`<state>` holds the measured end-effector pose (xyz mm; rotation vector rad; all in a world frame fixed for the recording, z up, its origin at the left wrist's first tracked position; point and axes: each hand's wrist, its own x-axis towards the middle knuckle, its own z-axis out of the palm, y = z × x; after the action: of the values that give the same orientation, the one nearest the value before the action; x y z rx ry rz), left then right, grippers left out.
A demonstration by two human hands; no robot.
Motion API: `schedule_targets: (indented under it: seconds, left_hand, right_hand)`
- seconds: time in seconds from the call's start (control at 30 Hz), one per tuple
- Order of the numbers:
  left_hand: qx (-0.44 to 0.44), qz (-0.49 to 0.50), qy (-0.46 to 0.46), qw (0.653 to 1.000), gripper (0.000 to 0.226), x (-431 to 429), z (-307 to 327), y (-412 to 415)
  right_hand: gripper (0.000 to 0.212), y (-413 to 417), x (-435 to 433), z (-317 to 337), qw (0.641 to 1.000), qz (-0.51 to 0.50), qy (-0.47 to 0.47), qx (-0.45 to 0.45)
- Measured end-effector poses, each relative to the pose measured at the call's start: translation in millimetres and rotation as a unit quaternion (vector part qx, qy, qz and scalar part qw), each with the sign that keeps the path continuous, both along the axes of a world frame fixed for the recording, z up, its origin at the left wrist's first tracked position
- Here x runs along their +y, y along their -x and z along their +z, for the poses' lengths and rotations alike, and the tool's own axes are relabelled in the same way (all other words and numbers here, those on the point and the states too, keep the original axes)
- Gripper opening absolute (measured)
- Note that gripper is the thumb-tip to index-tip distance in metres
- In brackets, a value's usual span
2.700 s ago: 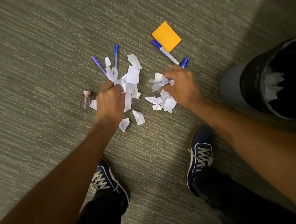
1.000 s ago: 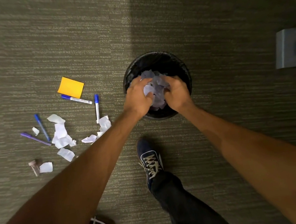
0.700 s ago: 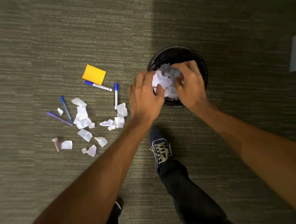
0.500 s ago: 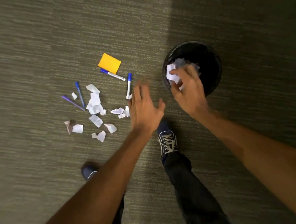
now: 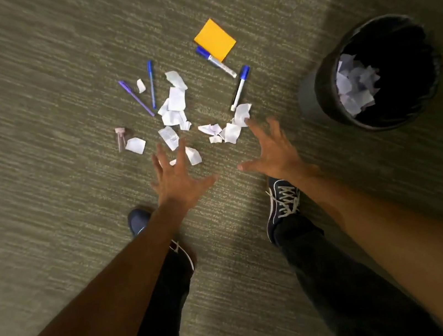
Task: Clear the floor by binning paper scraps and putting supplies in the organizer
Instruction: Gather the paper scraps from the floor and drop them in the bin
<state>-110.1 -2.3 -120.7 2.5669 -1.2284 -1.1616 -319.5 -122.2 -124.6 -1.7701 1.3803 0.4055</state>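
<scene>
Several white paper scraps (image 5: 176,108) lie scattered on the grey carpet ahead of me. My left hand (image 5: 178,180) hovers with spread fingers just short of the nearest scraps, empty. My right hand (image 5: 272,151) is also spread and empty, its fingertips near a small cluster of scraps (image 5: 230,128). To the right stands a black bin (image 5: 373,74) holding crumpled paper. Two slim pens (image 5: 144,90), two blue-capped markers (image 5: 239,86), an orange sticky-note pad (image 5: 214,39) and a small pink-capped tube (image 5: 120,138) lie around the scraps.
My two dark blue sneakers (image 5: 281,204) stand on the carpet just behind my hands. A darker shadow covers the floor at the upper right around the bin. No organizer is in view.
Both hands carried paper to the bin, let it go there, then swung back left to the scraps on the floor. They now hover open over the pile; the view turned with them.
</scene>
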Motion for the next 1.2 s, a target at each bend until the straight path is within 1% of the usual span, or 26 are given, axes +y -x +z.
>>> schedule_targets:
  seconds: [0.07,0.17,0.3,0.37,0.47,0.6,0.73,0.83,0.9,1.0,1.07,1.2]
  left_hand:
    - [-0.002,0.003,0.007,1.000,0.130,14,-39,-12]
    - [-0.008,0.054,-0.006,0.999,0.134,26,-91,-21]
    - [0.002,0.110,-0.036,0.993,0.134,30,-138,-24]
    - [0.010,0.136,-0.046,0.990,0.132,28,-153,-21]
    - [-0.011,0.130,-0.057,0.990,0.129,21,-161,-10]
    - [-0.012,0.124,-0.037,0.992,0.120,6,-164,4]
    - [0.000,0.123,-0.042,0.992,0.110,-13,-166,7]
    - [-0.007,0.087,-0.028,0.996,0.097,-23,-164,13]
    - [-0.018,0.056,-0.018,0.998,0.083,-27,-164,14]
    - [-0.040,0.039,-0.010,0.998,0.066,-31,-165,13]
    - [-0.045,0.037,0.005,0.998,0.057,-31,-164,12]
    - [-0.043,0.018,0.025,0.999,0.049,-31,-162,9]
  right_hand:
    - [0.120,-5,2,-40,0.999,0.039,0.014,0.017]
    - [0.127,-12,-3,-93,0.996,0.069,0.055,0.017]
    - [0.129,-15,-10,-143,0.995,0.037,0.088,0.024]
    - [0.127,-15,-11,-158,0.992,0.041,0.109,0.047]
    - [0.123,-19,-5,-166,0.983,0.080,0.147,0.072]
    - [0.117,-34,0,-167,0.978,0.112,0.160,0.067]
    - [0.105,-56,-2,-169,0.979,0.112,0.163,0.057]
    - [0.096,-72,-2,-168,0.975,0.132,0.174,0.046]
    - [0.090,-84,-2,-168,0.970,0.165,0.174,0.045]
    - [0.069,-94,-1,-171,0.956,0.221,0.185,0.046]
    - [0.056,-96,0,-171,0.954,0.234,0.186,0.033]
    - [0.035,-95,2,-170,0.950,0.249,0.188,0.006]
